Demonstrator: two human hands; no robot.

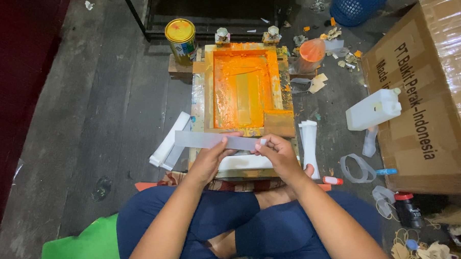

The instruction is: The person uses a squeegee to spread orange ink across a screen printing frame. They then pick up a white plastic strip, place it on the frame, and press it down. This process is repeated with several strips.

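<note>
- We note a yellow-lidded paint can [180, 38] at upper left; its lid is shut.
- The wooden screen frame [248, 89] holds orange ink.
- A white jug [373, 109] lies capped at right.
- Our left hand [209, 162] and right hand [278, 154] are apart, each pinching the grey strip [215, 140]: flat, long, translucent, held level over the frame's near edge.

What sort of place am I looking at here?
Likely a small floor-level screen-printing workshop: an orange-inked printing frame, a yellow paint can, and stacks of white strips; both hands hold a grey strip.
</note>
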